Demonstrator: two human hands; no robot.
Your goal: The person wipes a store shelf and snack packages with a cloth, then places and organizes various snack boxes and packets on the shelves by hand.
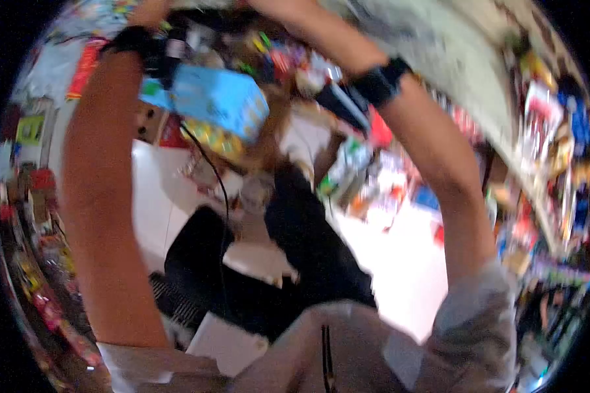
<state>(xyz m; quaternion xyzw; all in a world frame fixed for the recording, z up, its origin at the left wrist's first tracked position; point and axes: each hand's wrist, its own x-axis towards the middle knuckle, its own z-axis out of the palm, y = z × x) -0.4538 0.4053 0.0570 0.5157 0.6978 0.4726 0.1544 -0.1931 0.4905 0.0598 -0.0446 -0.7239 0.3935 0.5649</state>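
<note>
Both of my arms reach up to the top edge of the head view. Only the wrist end of my left hand (152, 12) shows, past a black wristband (134, 44). My right hand (275, 9) is likewise cut off by the top edge, beyond another dark wristband (381, 81). The fingers of both hands are out of frame, so whatever they hold or touch is hidden. Nearest below them is a light blue box (217, 99), resting over yellow-patterned packs (215, 141) in a brown carton (269, 147). The picture is blurred.
My dark-trousered legs (314, 229) are bent below, over a pale tiled floor (410, 275). A thin black cable (219, 180) hangs near my left knee. Colourful packaged goods (380, 180) crowd the right, with more along the left shelf (42, 295). A pale ledge (452, 59) runs across the upper right.
</note>
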